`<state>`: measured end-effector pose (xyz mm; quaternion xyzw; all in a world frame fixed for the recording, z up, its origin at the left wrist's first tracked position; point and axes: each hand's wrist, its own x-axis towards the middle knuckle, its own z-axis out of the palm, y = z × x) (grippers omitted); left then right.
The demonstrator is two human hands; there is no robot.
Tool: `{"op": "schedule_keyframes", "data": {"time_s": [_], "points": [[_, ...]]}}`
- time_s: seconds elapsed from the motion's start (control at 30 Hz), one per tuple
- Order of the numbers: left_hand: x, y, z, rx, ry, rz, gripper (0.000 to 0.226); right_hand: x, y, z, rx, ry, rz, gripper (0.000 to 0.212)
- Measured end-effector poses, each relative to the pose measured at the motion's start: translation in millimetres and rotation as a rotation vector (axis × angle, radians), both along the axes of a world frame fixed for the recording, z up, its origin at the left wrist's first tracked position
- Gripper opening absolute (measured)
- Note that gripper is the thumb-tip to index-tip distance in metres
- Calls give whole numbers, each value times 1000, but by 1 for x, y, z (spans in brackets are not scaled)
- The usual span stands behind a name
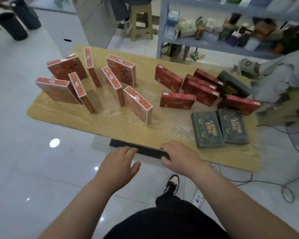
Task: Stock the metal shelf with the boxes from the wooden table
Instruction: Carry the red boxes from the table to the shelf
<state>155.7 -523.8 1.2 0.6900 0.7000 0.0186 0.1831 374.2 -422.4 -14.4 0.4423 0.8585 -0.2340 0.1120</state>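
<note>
**Stock position.** All boxes sit on the light wood-grain surface (162, 121); none is in hand.
- The orange-red rectangular cardboard boxes (138, 106) stand on edge on its left half, spaced apart, so each can probably be taken singly without disturbing a neighbour.
- The dark red flat boxes (177, 100) lie clustered on the right half, some overlapping.
- Two dark green flat boxes (207, 130) lie side by side near the front right edge.

**Destination.** The grey metal shelf (160, 28) stands behind the surface, well apart from the operator. Its visible tier already carries assorted goods. A second person (280, 75) crouches beside it.

**Hand state.**
- The left hand (119, 161) is spread and relaxed, fingertips resting on a long black bar-shaped object (145, 150) at the near edge.
- The right hand (178, 157) curls over that object's other end, thumb beneath.

Whether this object is a box or part of the frame cannot be determined.

**Assessment.** Stocking from this surface appears to be at an early stage.
</note>
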Motion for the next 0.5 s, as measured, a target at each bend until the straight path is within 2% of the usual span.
{"op": "schedule_keyframes", "data": {"time_s": [0.07, 0.23, 0.5], "points": [[17, 29, 4, 13, 10, -24, 68, 16, 28, 3, 5, 2, -11, 48], [51, 98, 14, 37, 34, -46, 59, 51, 100, 5, 32, 33, -31, 45], [69, 194, 26, 69, 55, -18, 60, 84, 189, 4, 6, 58, -88, 44]]}}
